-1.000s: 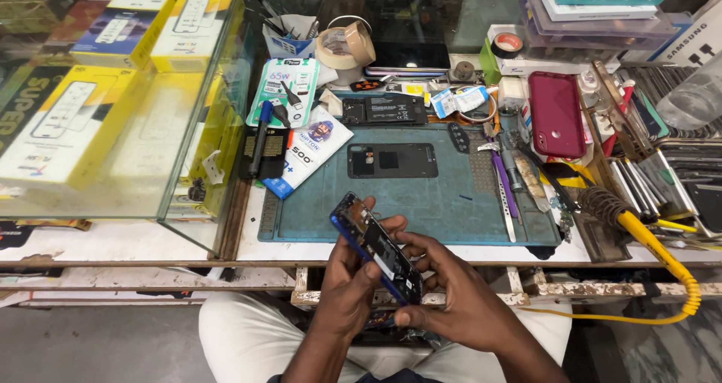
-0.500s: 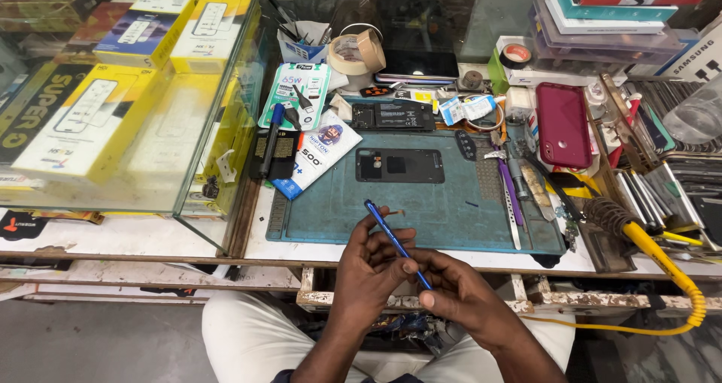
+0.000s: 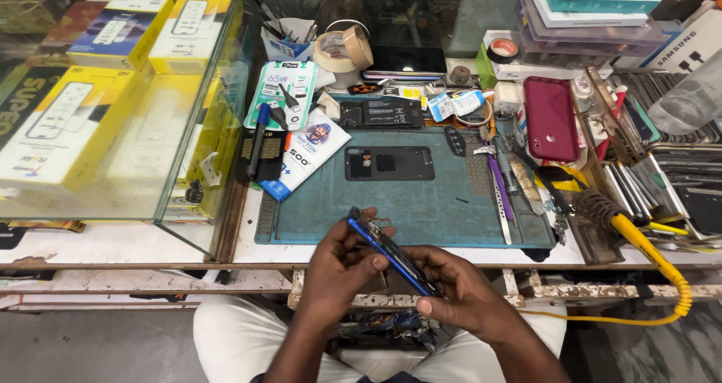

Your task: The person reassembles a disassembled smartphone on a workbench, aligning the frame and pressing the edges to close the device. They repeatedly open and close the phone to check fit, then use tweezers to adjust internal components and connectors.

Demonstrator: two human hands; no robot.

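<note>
Both hands meet at the near edge of the bench, over the person's lap. The left hand (image 3: pixel 338 266) closes around the upper end of a blue phone frame (image 3: pixel 391 255), thumb laid along its edge; its other fingers curl behind the frame and are hidden. The right hand (image 3: pixel 462 296) pinches the lower end between thumb and fingertips, and its palm faces away from the camera, so the grip underneath cannot be made out. The frame is seen almost edge-on, tilted from upper left to lower right, so its faces and any parts inside are hard to tell. It sits between the two hands, just in front of the teal work mat (image 3: pixel 323 217) and above the white trousers. Both forearms run out of the bottom of the view.

On the mat, well beyond the hands, lies a dark phone back panel (image 3: pixel 389 163), with a black battery (image 3: pixel 381 113) above it. To the right a yellow-handled soldering iron (image 3: pixel 639 240) rests in its coiled stand, its cord trailing off. A red phone (image 3: pixel 551 118) lies further back. A glass case of yellow boxes (image 3: pixel 83 120) stands at left, partly cut off.
</note>
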